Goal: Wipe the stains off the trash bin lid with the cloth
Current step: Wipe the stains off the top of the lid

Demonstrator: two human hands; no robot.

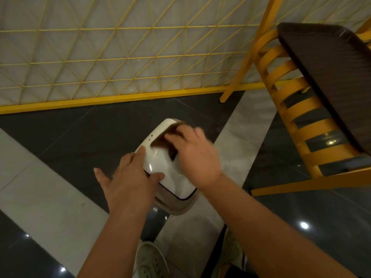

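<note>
A small trash bin stands on the floor with a glossy white domed lid (pixel 160 159) on a beige body (pixel 176 207). My left hand (pixel 128 181) rests flat on the lid's near left side, fingers spread, thumb across the top. My right hand (pixel 192 155) presses a brown cloth (pixel 160 140) against the far half of the lid; the hand is blurred. Most of the cloth is hidden under my fingers. A few small dark specks show on the lid's far left edge.
A yellow wire-mesh fence (pixel 120 63) runs behind the bin, with a yellow base rail. A yellow wooden chair (pixel 301 109) with a dark seat (pixel 331 77) stands tilted to the right. My white shoes (pixel 150 261) are just below the bin on the tiled floor.
</note>
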